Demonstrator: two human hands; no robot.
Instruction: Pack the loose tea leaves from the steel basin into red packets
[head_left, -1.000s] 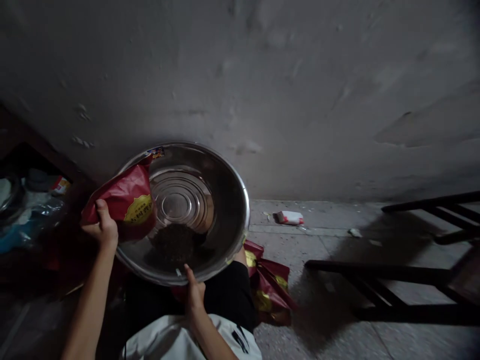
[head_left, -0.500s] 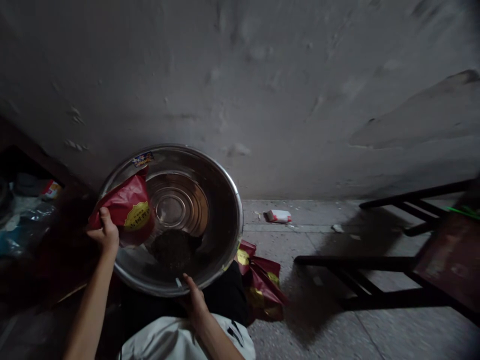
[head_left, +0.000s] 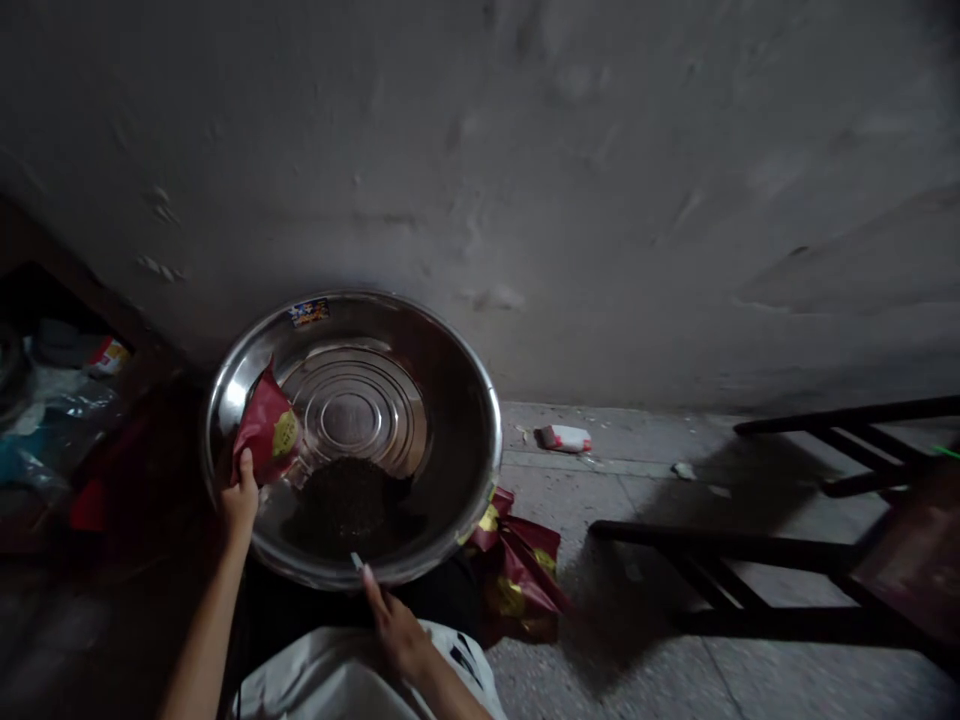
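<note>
Our right hand (head_left: 397,630) grips the near rim of the steel basin (head_left: 465,400) at 6 o'clock. Dark granules (head_left: 349,505) are heaped in its near half. At 9 o'clock our left hand (head_left: 240,505) clamps a red packet (head_left: 266,432) over the rim. Empty packets (head_left: 521,570) lie at 4 o'clock; bare floor (head_left: 637,470) beyond, wall (head_left: 525,150) behind.

To my right I see crumpled red bags (head_left: 517,570) on the floor (head_left: 645,480), a small white packet (head_left: 564,438) near the wall (head_left: 525,180), a dark wooden frame (head_left: 750,560) further right, and clutter (head_left: 52,400) at far left
</note>
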